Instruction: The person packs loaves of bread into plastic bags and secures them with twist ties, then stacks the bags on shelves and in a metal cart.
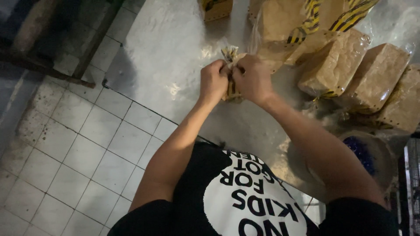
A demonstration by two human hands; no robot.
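Clear plastic, striped yellow and black, is bunching at the neck of a bread bag [230, 72] pinched between both grips: left hand [213, 81] and right hand [252, 78] are closing tightly on it above the steel counter [175, 57]. Just right of the grips, bagged loaves [345, 65] are lying.

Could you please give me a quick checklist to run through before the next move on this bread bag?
1. Left hand grips the bag neck: ok.
2. Right hand grips it too: ok.
3. Bag closed tight: cannot tell, the hands hide it.
4. Loaf inside the bag resting on the metal table: ok.
5. Bagged loaves at the right lie apart from the hands: ok.
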